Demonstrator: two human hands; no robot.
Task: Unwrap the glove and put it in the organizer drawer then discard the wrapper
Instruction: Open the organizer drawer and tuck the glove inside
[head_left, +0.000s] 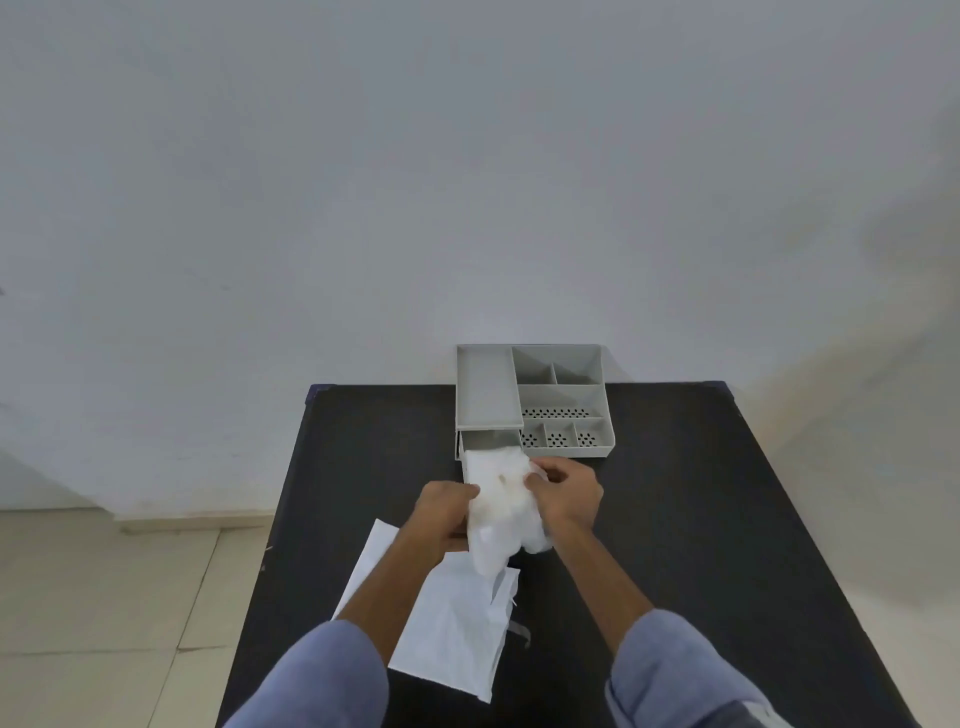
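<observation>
Feeding the glove (503, 506) toward the open drawer (488, 441) of the organizer (563, 397), frame centre | left hand (448, 514) and right hand (563, 491) fingers pinching its sides to keep it bunched | wrapper (452, 639) lying lower centre on tabletop (701, 493), awaiting discard

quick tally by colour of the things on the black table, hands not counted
white: 2, the glove held in both hands and the wrapper lying flat
grey: 1, the organizer with its drawer open
total: 3
</observation>
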